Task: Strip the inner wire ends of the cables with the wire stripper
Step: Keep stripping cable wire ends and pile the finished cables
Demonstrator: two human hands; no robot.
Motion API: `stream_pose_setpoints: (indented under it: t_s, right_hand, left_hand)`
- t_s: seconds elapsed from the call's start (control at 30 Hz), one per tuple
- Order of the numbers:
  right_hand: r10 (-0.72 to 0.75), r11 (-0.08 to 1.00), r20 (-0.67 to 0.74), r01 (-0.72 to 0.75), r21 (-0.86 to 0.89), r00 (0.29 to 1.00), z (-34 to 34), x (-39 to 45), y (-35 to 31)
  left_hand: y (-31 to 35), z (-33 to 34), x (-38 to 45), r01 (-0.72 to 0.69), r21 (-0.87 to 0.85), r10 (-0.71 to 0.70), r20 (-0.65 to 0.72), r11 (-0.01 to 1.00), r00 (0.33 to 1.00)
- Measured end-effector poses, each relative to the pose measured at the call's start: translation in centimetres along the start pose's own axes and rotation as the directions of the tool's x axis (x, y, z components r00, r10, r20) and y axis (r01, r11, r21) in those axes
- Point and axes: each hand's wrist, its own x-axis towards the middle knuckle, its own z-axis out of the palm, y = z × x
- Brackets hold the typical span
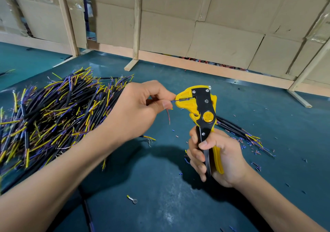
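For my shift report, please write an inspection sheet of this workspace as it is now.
Surface: teal mat, worn.
Job's things: wire stripper, upright, a blue wire in its head.
Clutter: insulation bits; ring terminal.
Grippers: left hand pinches the blue wire; right hand grips the stripper handles.
Cables: large pile on the left; small bundle behind the right hand.
Surroundings: cardboard wall on wooden frames.

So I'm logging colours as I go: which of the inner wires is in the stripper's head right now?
The blue wire, pinched by the left hand, runs into the yellow head of the wire stripper. The red wire hangs loose below, outside the tool.
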Motion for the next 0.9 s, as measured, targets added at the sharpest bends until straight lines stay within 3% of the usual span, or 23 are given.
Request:
stream_pose_setpoints:
  t_s: [0.1,0.23,0.37,0.6,0.9]
  right_hand:
    - [0.011,0.999,-0.011,-0.011,0.043,1.000,-0.1,0.0,-0.2]
    - [0.043,0.986,-0.034,-0.037,0.160,0.998,-0.4,0.1,-0.5]
    - [0.048,0.986,-0.017,-0.044,0.160,0.999,-0.5,0.1,-0.5]
    - [0.034,0.994,-0.001,-0.034,0.104,0.999,-0.3,0.0,-0.4]
    - [0.030,0.998,0.047,-0.032,0.048,0.998,-0.2,-0.1,-0.4]
  left_hand:
    - [-0.3,-0.5,0.0,-0.024,0.030,0.023,0.040,0.999,0.999]
    - [-0.3,1.4,-0.5,0.003,0.003,-0.003,0.193,1.000,0.981]
    - [-0.8,2.1,-0.4,0.090,-0.192,-0.070,0.110,0.977,0.991]
    - [-1.5,1.8,-0.1,0.149,-0.618,-0.171,0.023,0.772,0.985]
    - [-1.5,1.7,0.3,0.192,-0.789,-0.253,0.048,0.584,0.966]
